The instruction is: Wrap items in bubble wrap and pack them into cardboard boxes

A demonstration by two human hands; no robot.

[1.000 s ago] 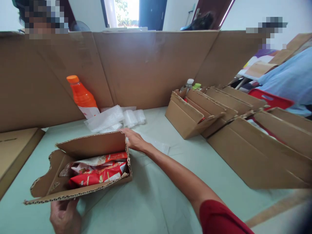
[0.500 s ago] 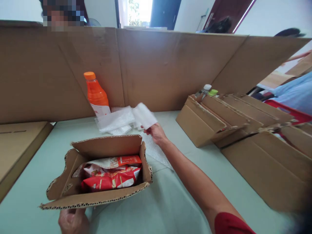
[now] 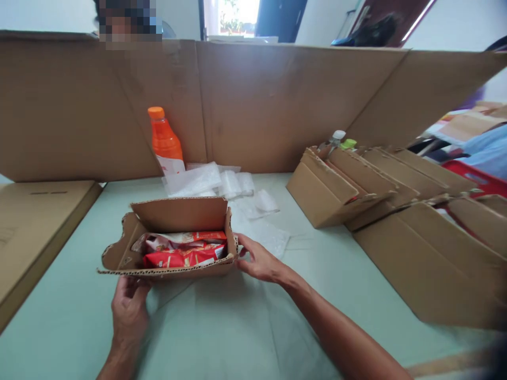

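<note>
A cut-open cardboard box (image 3: 178, 214) stands in front of me on the pale green table, with red and white snack packets (image 3: 186, 256) inside. My left hand (image 3: 130, 303) grips its near side toward the left, the fingertips hidden beneath the cardboard. At the box's right end, my right hand (image 3: 255, 258) holds the corner between thumb and fingers. Just behind the box lie pieces of clear bubble wrap (image 3: 194, 179), and a small folded piece (image 3: 266, 201) rests to their right.
An orange bottle (image 3: 165, 138) stands against the tall cardboard partition (image 3: 277, 105). Several open cardboard boxes (image 3: 428, 264) are grouped at the right, bottle caps showing in one. A flat carton (image 3: 43, 227) lies at the left. Beyond the partition is a person (image 3: 129, 18).
My right hand has put down the white bubble wrap piece behind the box and come back to the box's right end. The box appears slightly farther away.
</note>
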